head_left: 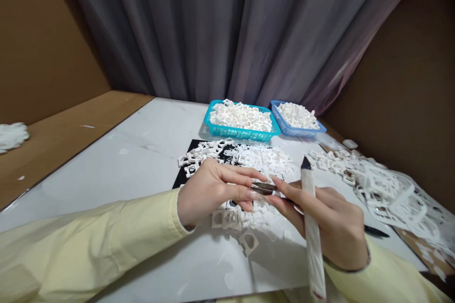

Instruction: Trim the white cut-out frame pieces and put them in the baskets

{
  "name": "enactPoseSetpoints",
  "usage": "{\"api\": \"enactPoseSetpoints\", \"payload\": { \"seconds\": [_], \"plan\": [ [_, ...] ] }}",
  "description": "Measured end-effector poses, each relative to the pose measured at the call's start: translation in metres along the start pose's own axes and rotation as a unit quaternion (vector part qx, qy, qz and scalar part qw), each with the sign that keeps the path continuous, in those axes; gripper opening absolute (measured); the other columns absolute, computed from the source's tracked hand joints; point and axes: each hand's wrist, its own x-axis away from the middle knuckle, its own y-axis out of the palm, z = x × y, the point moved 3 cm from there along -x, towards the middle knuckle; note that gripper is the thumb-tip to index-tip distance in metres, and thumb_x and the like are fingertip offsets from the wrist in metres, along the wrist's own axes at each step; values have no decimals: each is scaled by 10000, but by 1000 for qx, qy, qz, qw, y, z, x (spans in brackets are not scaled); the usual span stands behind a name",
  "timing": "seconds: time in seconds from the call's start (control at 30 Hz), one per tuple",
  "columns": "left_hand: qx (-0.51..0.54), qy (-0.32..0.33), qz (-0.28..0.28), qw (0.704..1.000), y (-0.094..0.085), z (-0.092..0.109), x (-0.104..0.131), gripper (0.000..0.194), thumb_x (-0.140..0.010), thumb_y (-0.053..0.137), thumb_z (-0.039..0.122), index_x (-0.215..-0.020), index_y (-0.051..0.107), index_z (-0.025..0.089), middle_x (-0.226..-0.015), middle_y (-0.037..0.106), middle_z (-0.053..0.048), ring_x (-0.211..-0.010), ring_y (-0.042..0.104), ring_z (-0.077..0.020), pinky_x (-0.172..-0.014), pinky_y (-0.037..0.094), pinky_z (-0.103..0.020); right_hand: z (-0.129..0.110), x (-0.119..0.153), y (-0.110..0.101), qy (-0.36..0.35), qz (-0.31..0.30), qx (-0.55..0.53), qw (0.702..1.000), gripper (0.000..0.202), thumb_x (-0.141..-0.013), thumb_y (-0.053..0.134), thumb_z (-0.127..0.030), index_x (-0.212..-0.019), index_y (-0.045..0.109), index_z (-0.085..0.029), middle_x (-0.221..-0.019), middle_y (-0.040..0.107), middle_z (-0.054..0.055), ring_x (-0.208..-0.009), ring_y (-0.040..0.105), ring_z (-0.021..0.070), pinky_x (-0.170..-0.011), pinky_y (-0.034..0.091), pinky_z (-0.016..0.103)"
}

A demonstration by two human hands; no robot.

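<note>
My left hand (216,187) is closed in a pinch around the tip of a dark metal tool (265,188); any small piece between its fingertips is too hidden to make out. From the other side, my right hand (320,213) grips that metal tool, whose exact kind I cannot tell. A white-wrapped stick with a black pointed end (313,241) stands across the front of the right hand. Below the hands lie white plastic pieces with round holes (250,241). More white pieces (202,151) and thin scraps (245,154) cover a black mat (181,179) behind them.
A teal basket (241,133) and a blue basket (302,131), both heaped with white pieces, stand at the back of the white table (142,128). Tangled white plastic frames (394,194) and a black pointed object (377,232) lie on the right. A grey curtain (192,28) hangs behind.
</note>
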Motion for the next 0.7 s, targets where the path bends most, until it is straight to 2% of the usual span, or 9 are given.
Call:
{"api": "enactPoseSetpoints", "payload": {
  "seconds": [0.17,0.37,0.5,0.7],
  "plan": [
    [-3,17,-3,1000,1,2,0,102,-662,705,109,-659,764,192,-906,721,-28,-506,622,-66,-586,561,-179,1,1,-1,-22,-21,-27,999,372,-786,658,-138,-1145,564,-158,-709,679,18,-566,605,104,-517,458,229],
    [-1,19,3,1000,2,3,0,107,-658,709,95,-660,765,187,-925,716,-23,-481,619,-60,-575,562,-177,1,4,0,-31,-17,-50,998,457,-771,653,-87,-1207,525,-136,-762,684,39,-616,624,122,-528,474,235],
    [3,23,4,1000,2,2,-2,107,-650,714,90,-662,764,184,-937,715,-24,-479,622,-61,-563,564,-175,3,5,2,-34,-24,-69,997,472,-785,635,-104,-1238,509,-152,-716,661,11,-627,626,112,-541,500,209],
    [5,20,10,1000,0,0,-1,103,-646,719,89,-672,765,178,-921,720,-30,-479,630,-67,-572,569,-173,4,6,4,-37,-4,-58,998,458,-771,654,-109,-1212,540,-151,-688,652,1,-609,618,100,-553,515,195]
  ]
}}
